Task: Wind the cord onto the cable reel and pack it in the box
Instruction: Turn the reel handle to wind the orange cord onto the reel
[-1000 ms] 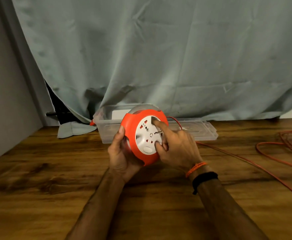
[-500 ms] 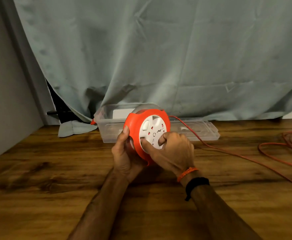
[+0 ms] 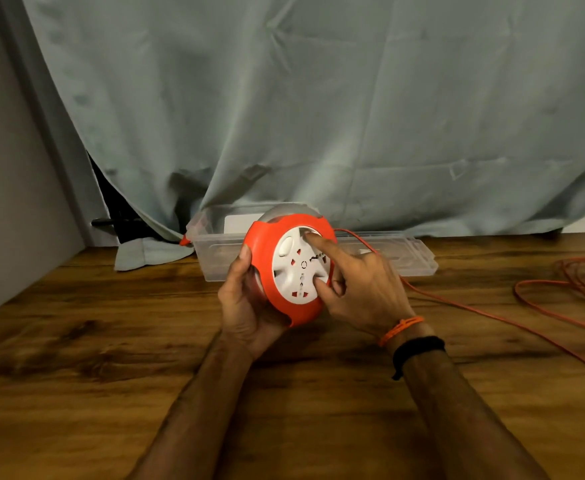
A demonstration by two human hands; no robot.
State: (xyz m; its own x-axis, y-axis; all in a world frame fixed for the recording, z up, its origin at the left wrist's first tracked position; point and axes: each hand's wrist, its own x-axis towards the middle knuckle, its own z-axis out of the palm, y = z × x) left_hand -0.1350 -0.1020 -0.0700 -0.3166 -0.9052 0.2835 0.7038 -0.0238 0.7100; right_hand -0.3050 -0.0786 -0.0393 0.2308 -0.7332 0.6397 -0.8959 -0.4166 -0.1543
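Observation:
I hold an orange cable reel point(image 3: 267, 247) with a white socket face point(image 3: 298, 268) upright above the wooden table. My left hand point(image 3: 246, 303) grips its left side and underside. My right hand point(image 3: 360, 289) rests on the white face, index finger at the top recess and thumb near the lower edge. An orange cord point(image 3: 492, 313) leaves the reel's right side and runs across the table to loose loops point(image 3: 575, 282) at the far right. A clear plastic box point(image 3: 215, 254) stands right behind the reel.
The clear lid point(image 3: 416, 258) lies to the right of the box at the table's back edge. A grey-green curtain point(image 3: 319, 116) hangs behind, its hem on the table at the left. A grey wall point(image 3: 14, 202) borders the left side.
The white face has turned under my right hand: the index finger went from the top down to the lower left and is back at the top. The cord on the table has shifted slightly.

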